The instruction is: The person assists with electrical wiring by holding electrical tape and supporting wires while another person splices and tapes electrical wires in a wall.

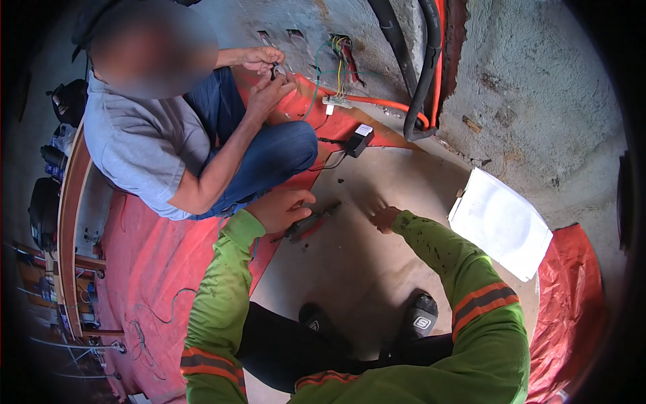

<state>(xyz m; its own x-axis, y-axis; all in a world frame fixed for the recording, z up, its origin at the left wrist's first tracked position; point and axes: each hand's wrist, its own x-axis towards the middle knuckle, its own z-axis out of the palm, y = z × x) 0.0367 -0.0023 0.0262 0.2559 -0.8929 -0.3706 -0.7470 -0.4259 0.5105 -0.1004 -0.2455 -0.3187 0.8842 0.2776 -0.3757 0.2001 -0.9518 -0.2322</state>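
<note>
My left hand [279, 211] hovers over the pale board with its fingers curved and apart, and nothing shows in it. Just beside it lie pliers with red handles [311, 229] and other dark hand tools [328, 209]. To the right, my right hand [385, 219] is low over the board with fingers apart, partly in shadow; whether it touches the board I cannot tell. It appears to hold nothing.
A person [145, 128] in a grey shirt sits at left, handling a small object I cannot make out. Wires [342, 54] hang from a wall box. A black adapter [359, 140], orange conduit [383, 102], white sheets [499, 222] and red sheeting [155, 269] surround the board [356, 262].
</note>
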